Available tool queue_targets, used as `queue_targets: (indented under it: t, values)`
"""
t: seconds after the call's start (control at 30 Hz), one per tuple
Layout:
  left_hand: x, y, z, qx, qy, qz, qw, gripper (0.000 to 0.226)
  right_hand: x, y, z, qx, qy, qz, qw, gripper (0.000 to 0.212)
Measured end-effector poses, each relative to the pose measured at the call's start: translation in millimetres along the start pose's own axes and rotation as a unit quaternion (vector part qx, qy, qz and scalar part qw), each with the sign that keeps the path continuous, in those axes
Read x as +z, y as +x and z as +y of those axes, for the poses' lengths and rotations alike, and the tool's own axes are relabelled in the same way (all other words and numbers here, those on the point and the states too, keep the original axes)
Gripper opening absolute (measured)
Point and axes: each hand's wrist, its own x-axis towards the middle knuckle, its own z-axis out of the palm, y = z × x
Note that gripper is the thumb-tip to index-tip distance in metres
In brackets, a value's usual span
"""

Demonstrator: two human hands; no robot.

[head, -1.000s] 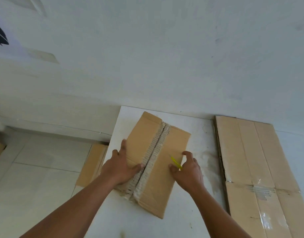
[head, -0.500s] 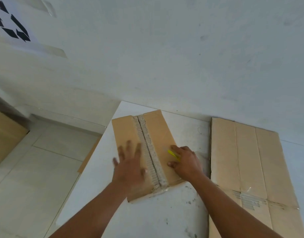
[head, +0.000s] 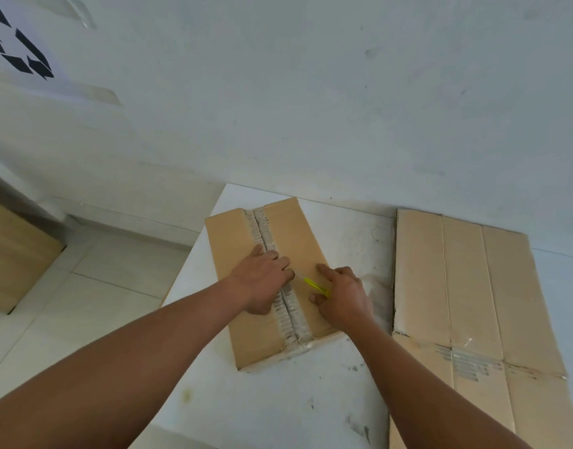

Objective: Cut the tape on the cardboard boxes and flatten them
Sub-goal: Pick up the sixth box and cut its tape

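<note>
A brown cardboard box [head: 233, 254] lies on the white table [head: 278, 409], its taped centre seam [head: 262, 228] running away from me. My left hand [head: 262, 280] rests on the seam with its fingers curled over the tape. My right hand [head: 343, 296] sits on the right flap and grips a small yellow cutter [head: 314, 285], whose tip points left toward the seam. Much of the cutter is hidden inside the hand.
A flattened cardboard box [head: 466, 286] with old tape marks lies at the table's right side. Another brown box [head: 16, 254] stands on the tiled floor at the left. A white wall rises just behind the table, whose left edge drops to the floor.
The box has settled flat on the table with its seam pointing away. My left hand moved from the left flap onto the seam. My right hand holds the cutter closer to the seam.
</note>
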Motion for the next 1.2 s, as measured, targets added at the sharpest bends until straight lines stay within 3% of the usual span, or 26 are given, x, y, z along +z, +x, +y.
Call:
queue_targets:
  t: [0.2, 0.37, 0.43, 0.57, 0.7, 0.93, 1.07, 1.2]
  values:
    - [-5, 2, -12, 0.027, -0.082, -0.011, 0.996, 0.03, 0, -5, -6, 0.03, -0.005, 0.008, 1.0, 0.065]
    - [3, -4, -20, 0.047, -0.1, -0.016, 0.994, 0.039, -2, -16, -18, 0.059, 0.007, 0.047, 0.997, 0.064]
    - [6, -7, -22, 0.05, -0.106, -0.013, 0.993, 0.045, -4, -25, -25, 0.059, 0.012, 0.064, 0.996, 0.054]
    - [10, -8, -25, 0.066, -0.115, 0.016, 0.991, 0.034, 0, -48, -26, 0.05, 0.086, -0.02, 0.995, 0.029]
    - [12, -10, -27, 0.075, -0.131, 0.016, 0.988, 0.027, 6, -69, -30, -0.015, -0.025, -0.082, 0.996, 0.021]
    - [15, -10, -29, 0.078, -0.126, 0.009, 0.989, 0.025, 10, -105, -51, 0.019, -0.178, -0.108, 0.978, 0.015]
    - [13, -10, -24, 0.072, -0.119, 0.0, 0.99, 0.024, 11, -129, -45, 0.051, -0.186, -0.084, 0.978, 0.011]
    - [-2, -13, -11, 0.097, -0.062, -0.001, 0.993, 0.028, 35, -143, -33, 0.102, -0.11, -0.08, 0.985, 0.011]
